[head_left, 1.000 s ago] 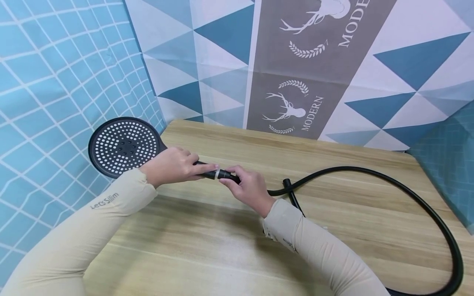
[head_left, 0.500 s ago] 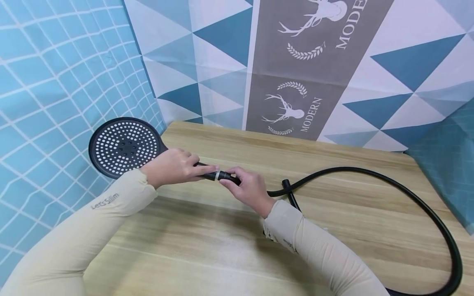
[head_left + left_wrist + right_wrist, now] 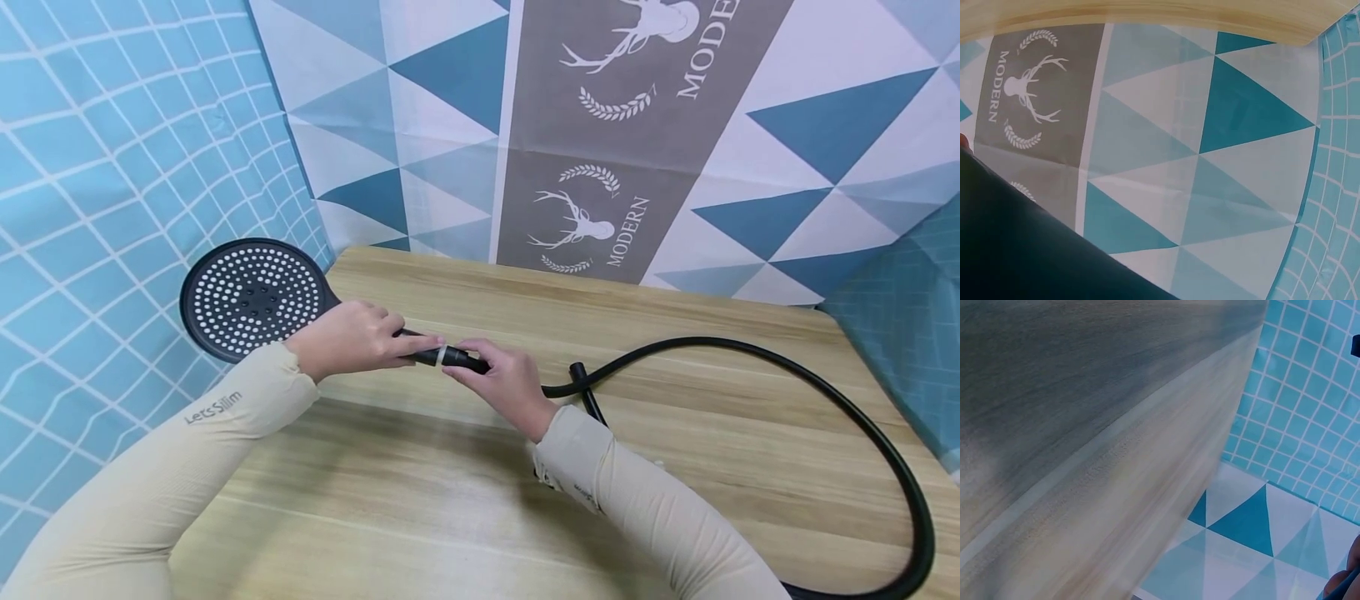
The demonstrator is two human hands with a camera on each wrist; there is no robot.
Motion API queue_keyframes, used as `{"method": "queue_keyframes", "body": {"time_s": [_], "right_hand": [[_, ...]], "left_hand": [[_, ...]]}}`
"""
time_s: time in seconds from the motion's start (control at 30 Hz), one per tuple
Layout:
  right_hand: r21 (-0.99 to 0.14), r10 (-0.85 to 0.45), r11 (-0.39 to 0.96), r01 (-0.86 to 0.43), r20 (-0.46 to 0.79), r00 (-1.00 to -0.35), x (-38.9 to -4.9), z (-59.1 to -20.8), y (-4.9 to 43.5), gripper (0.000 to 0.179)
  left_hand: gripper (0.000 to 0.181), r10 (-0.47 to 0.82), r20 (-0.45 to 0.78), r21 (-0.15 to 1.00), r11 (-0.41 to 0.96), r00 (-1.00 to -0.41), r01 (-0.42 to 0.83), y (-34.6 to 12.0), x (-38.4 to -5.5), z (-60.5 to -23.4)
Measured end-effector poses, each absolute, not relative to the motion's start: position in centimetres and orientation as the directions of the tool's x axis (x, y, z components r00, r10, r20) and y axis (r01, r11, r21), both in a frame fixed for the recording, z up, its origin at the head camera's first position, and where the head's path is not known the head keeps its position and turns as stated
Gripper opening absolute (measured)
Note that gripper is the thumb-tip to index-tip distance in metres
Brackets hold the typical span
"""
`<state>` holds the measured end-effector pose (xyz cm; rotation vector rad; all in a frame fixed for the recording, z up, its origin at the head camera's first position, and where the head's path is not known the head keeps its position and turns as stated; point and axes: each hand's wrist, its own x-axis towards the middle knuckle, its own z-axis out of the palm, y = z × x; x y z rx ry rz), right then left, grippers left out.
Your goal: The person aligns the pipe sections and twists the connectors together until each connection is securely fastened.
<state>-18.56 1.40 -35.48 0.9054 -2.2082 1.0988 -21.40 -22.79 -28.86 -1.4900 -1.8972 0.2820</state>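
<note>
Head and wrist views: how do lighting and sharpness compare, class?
Head view: round black shower head fairly sharp, soft shadows and pale glare on the light wooden tabletop; left wrist view: large dark form at lower left, almost featureless; right wrist view: tabletop smeared, shadowed at upper left, blue white-lined tiling crisper.

The shower head (image 3: 255, 298) is left of the hose (image 3: 705, 342), which loops across the surface (image 3: 450, 517) at right, apparently crossing over a rod (image 3: 592, 403); behind stands a wall (image 3: 450, 125).
</note>
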Motion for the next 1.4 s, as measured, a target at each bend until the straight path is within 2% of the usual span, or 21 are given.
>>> {"method": "queue_keyframes", "body": {"time_s": [0.4,0.53,0.57,0.7,1.4], "right_hand": [[-0.496,-0.332,0.445,-0.745,0.681,-0.652,-18.49,-35.41,1.37,0.027],[-0.489,-0.342,0.432,-0.758,0.689,-0.639,-18.51,-35.5,1.42,0.027],[-0.487,-0.345,0.428,-0.761,0.691,-0.636,-18.53,-35.53,1.42,0.027],[-0.488,-0.349,0.416,-0.767,0.693,-0.631,-18.56,-35.63,1.43,0.026],[-0.547,-0.324,0.415,-0.727,0.657,-0.681,-18.49,-35.79,1.2,0.027]], "left_hand": [[0.055,0.92,0.383,-0.569,0.309,-0.087,0.762,-22.98,-21.51,-28.94],[0.029,0.92,0.384,-0.57,0.305,-0.081,0.763,-22.97,-21.51,-28.95],[0.029,0.919,0.385,-0.57,0.305,-0.08,0.763,-22.96,-21.5,-28.96],[0.051,0.917,0.39,-0.571,0.306,-0.076,0.762,-22.93,-21.46,-29.0],[0.052,0.915,0.398,-0.568,0.297,-0.06,0.767,-22.96,-21.48,-29.02]]}}
